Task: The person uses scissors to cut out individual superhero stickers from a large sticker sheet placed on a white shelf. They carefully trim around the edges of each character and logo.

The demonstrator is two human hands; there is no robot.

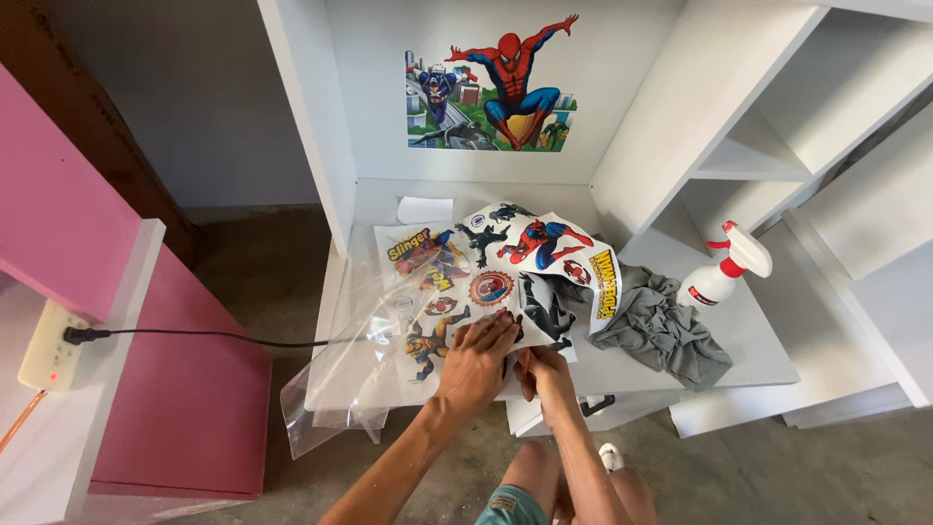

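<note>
Sticker sheet (486, 282) lies on the white shelf board (758, 340), near its front edge, partly on clear plastic film (330, 389). Left hand (476, 360) lies flat, fingers together, pressing the sheet down. Right hand (544, 374) pinches at the sheet's lower edge, looks like peeling one sticker off. Judged step: lifting a sticker; next needs a slow, even pull. Which sticker is gripped is hidden under the fingers. Grey cloth (661, 331) and spray bottle (724, 272) sit to the right. Picture already stuck on the back panel (491, 87).
</note>
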